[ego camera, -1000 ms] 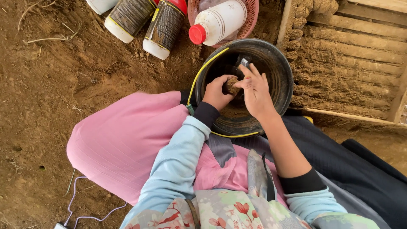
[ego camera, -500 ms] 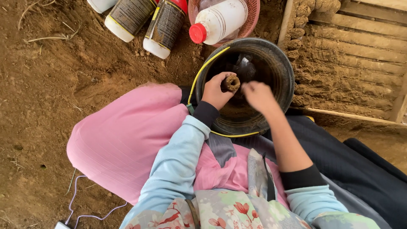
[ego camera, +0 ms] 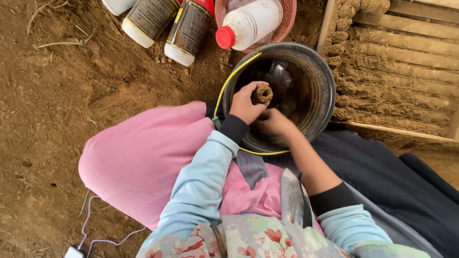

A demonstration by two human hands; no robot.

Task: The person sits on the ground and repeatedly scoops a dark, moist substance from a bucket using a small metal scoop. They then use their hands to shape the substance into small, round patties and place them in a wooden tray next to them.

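My left hand (ego camera: 245, 102) holds a small round lump of soil with a hollow in its top (ego camera: 262, 93) over a black bucket (ego camera: 321, 76). The bucket has a yellow handle (ego camera: 228, 79) and holds loose soil and a crumpled clear plastic bag (ego camera: 281, 76). My right hand (ego camera: 272, 121) is low inside the bucket, just below the left hand, fingers curled down into the soil; whether it holds anything is hidden.
Two dark-labelled bottles (ego camera: 189, 28) lie on the dirt ground at the top. A white bottle with a red cap (ego camera: 248, 21) rests in a pink basket (ego camera: 287, 24). A wooden frame packed with rows of soil lumps (ego camera: 392, 71) is at the right. A white cable (ego camera: 95, 224) trails at the bottom left.
My right hand left the soil lump and dropped down into the bucket toward me. My left hand kept the lump, its hollowed top now showing.
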